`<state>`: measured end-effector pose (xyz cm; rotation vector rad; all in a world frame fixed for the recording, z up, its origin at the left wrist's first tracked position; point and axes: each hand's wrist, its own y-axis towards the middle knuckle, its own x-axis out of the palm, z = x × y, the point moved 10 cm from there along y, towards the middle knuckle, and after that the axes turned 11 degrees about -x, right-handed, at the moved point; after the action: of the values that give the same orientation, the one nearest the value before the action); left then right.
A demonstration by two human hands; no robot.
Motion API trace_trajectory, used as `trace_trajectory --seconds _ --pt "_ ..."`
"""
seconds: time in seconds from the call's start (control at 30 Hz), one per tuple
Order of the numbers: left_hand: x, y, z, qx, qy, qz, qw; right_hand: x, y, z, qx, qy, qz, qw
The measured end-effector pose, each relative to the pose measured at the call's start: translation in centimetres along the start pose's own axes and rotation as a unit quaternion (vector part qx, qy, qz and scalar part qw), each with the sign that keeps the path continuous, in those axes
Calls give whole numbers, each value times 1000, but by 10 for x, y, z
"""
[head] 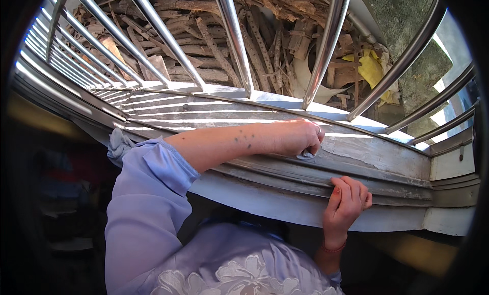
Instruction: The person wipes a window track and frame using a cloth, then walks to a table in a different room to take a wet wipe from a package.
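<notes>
My left hand (303, 137) reaches across from the left, closed around a small whitish cloth or wad (306, 155). It presses down at the inner side of the window sill (355, 151), beside the raised metal window track (279, 174). A ring shows on one finger. Below and to its right, my right hand (345, 203), with a red bead bracelet at the wrist, rests its bent fingertips on the track's near edge. Nothing shows in that hand. The sill's surface is worn, with peeling patches and stripes of sunlight.
Upright metal bars (235, 42) stand along the sill's outer edge. Outside lie stacked firewood sticks (214, 46) and a yellow bag or cloth (370, 69). A crumpled grey cloth (119, 145) sits at the sill's left, by my sleeve. The window frame's side (452, 163) bounds the right.
</notes>
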<state>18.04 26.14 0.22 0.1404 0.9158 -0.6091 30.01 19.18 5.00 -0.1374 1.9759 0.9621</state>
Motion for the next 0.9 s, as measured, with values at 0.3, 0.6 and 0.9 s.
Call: trace_trajectory --seconds 0.3,0.6,0.9 --pt "-53 -141 -85 -122 4 83 989 -1 -2 -3 -12 -28 3 1000" --pt "-111 -221 -139 -272 0 94 958 0 1 -5 0 -54 7 999" --pt "-108 -216 -159 -117 -190 293 930 0 5 -34 12 -23 68 997"
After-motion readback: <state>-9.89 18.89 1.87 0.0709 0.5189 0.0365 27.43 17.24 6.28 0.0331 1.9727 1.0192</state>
